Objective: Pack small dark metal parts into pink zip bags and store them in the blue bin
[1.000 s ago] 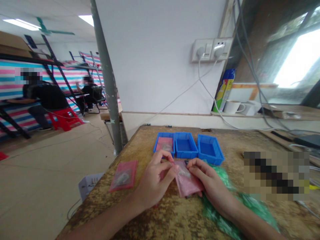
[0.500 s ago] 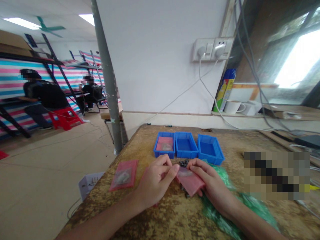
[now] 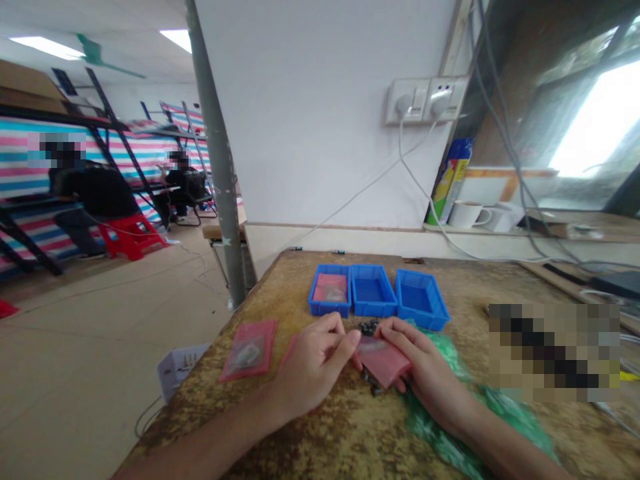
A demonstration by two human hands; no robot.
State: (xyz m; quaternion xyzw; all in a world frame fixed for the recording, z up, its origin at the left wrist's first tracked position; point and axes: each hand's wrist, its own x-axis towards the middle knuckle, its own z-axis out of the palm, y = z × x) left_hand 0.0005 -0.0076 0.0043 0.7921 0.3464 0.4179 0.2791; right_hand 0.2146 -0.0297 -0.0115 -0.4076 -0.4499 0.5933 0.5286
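Note:
Between my hands, a small pink plastic bag (image 3: 385, 363) is held tilted above the table. My right hand (image 3: 417, 357) grips its right side, thumb on top and fingertips showing underneath. At the bag's upper left edge, the thumb and fingers of my left hand (image 3: 317, 360) are pinched together. Small dark metal parts (image 3: 373, 383) lie on the table behind and below the bag. Another pink bag (image 3: 249, 353) with pale parts inside lies flat to the left. Part of a pink piece (image 3: 289, 348) shows beside my left hand, mostly covered by it.
Three blue trays stand behind my hands: the left tray (image 3: 330, 309) holds a pink bag, beside a middle tray (image 3: 374, 309) and a right tray (image 3: 425, 320). Crumpled green plastic (image 3: 450, 433) lies under my right forearm. The table edge (image 3: 200, 363) drops off at left.
Both hands stay almost in place around the bag, which has shifted slightly. A bit more pink shows left of my left hand. A person in the background has leaned a little.

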